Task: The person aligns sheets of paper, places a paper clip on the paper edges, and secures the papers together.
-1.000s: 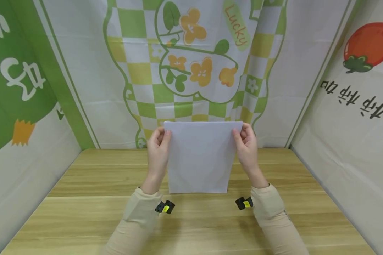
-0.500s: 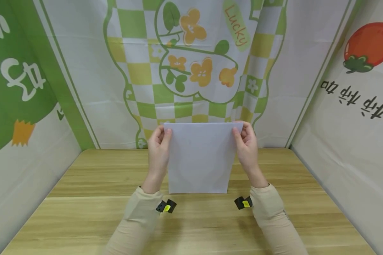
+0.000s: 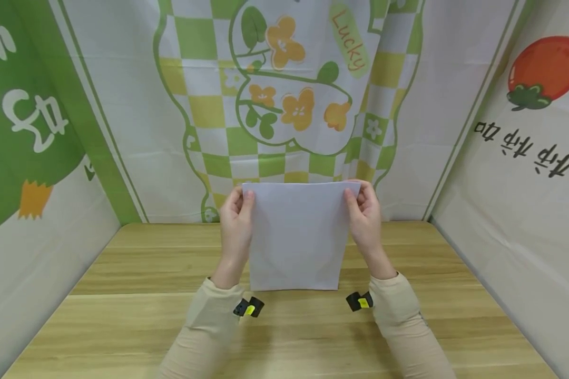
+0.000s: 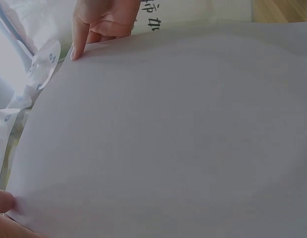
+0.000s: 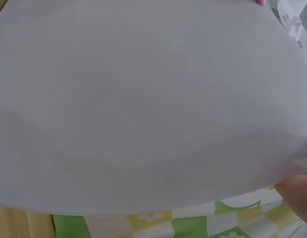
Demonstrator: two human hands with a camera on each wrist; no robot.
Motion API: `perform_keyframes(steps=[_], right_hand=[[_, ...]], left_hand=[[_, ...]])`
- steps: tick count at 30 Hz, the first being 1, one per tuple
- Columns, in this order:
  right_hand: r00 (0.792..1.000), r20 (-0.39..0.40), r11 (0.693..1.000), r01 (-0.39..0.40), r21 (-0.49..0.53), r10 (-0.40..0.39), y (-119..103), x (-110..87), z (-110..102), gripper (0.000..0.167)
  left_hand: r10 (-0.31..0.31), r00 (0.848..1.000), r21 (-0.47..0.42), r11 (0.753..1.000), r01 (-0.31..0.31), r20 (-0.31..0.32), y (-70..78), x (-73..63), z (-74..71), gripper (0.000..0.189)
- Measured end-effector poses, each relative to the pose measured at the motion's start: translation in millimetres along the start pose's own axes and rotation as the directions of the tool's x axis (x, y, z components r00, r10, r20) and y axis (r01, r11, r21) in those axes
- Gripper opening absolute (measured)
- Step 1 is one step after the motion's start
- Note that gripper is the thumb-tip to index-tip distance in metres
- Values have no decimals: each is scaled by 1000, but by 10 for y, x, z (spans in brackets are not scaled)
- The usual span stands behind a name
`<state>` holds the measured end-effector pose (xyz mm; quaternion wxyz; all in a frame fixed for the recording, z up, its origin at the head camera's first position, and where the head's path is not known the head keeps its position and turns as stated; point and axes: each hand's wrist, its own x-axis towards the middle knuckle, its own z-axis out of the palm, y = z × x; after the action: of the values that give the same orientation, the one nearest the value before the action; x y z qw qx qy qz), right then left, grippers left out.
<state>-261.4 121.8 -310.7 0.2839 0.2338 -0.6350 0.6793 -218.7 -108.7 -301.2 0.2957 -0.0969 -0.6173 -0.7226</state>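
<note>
A plain white sheet of paper (image 3: 296,237) is held up over the table, its lower edge close to the tabletop in the head view. My left hand (image 3: 236,226) pinches its upper left corner, thumb on the near face and fingers behind. At the upper right corner my right hand (image 3: 364,218) pinches it the same way. The left wrist view is mostly filled by the paper (image 4: 168,134), with the right hand (image 4: 106,22) at the top and part of the left hand (image 4: 7,213) at the lower left. In the right wrist view, the right hand (image 5: 297,196) shows at the right edge.
A wood-grain table (image 3: 137,316) lies under the arms. Behind it hangs a green and yellow checked curtain (image 3: 242,139). Printed cloth walls stand at the left (image 3: 38,131) and right (image 3: 517,200). Small black devices with yellow marks sit at both cuffs.
Both hands keep their pinch on the paper. The sheet's lower edge sits very slightly lower in the view, and the wrists have drawn a little inward.
</note>
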Motion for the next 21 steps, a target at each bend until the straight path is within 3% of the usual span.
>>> perform_keyframes(steps=[13,21], right_hand=[[999,2,999,36,5,-36,-81,12,15,25],[1000,7,1000,-10,10,10,-44,-7,15,27]], left_hand=[[12,1000,3,1000,-12,6,86,5,-13,23],[5,1000,-10,1000,-5,-6,21,12,-15,20]])
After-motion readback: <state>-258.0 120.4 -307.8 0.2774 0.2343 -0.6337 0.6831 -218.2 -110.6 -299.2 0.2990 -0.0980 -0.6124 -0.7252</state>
